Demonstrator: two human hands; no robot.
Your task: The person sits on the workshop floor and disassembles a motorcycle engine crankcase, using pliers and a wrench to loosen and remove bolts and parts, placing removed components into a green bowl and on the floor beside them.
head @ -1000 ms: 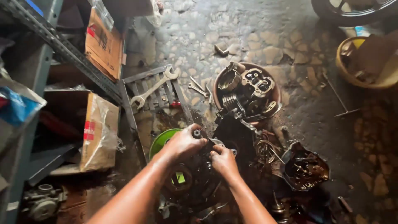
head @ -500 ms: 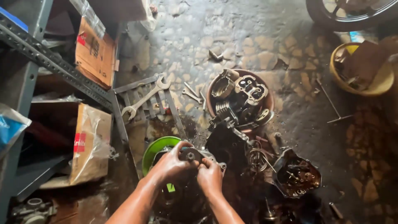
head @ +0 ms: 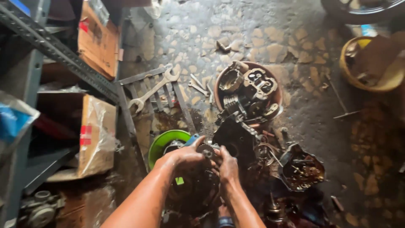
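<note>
A dark, oily engine block is seen on the stone floor, near the bottom edge of the view, just right of a green bowl. Both hands are laid on its top. The left hand is closed around a small round gear with a blue-handled tool just beside it; the fingers are curled over the part. The right hand is pressed on the block from the other side, fingers bent, and it seems to be gripping the casing, though the fingertips are hidden.

The block is judged to be heavy and stiff, being cast metal, and slippery, because hands and metal are shining with oil. It is probably best held low on the solid casing with both palms, not by the small gear, which could turn or slip.

Behind the block, a brown basin full of engine parts is placed, and an open cover with oily insides lies to the right. A large wrench is resting on a metal rack toward the left, beside a metal shelf and cardboard boxes. A yellow tub is set near the right edge of the floor.
</note>
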